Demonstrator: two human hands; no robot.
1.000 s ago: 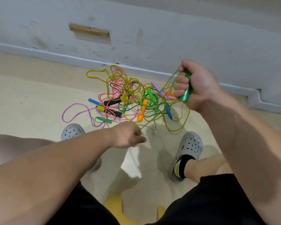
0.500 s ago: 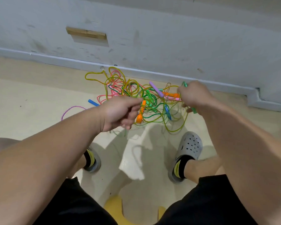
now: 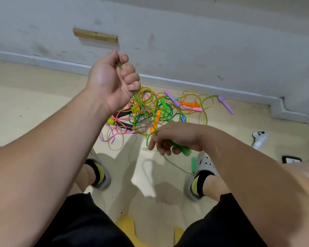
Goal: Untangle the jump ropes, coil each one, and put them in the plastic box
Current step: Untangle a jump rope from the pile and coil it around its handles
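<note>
Left hand (image 3: 112,81) raised, fingers curled tight round the green rope (image 3: 119,66) | right hand (image 3: 177,138) low, fingers wrapped on its green handle (image 3: 181,149) | second green handle (image 3: 194,164) hangs beside the right shoe (image 3: 206,162) | tangled jump ropes (image 3: 166,107) lie on the floor near the wall

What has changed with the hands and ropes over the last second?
The left hand rose from near the floor and now grips the green rope, drawing it up from the tangle. The right hand dropped toward the right shoe, still holding the green handle. The tangle stays on the floor by the wall.
</note>
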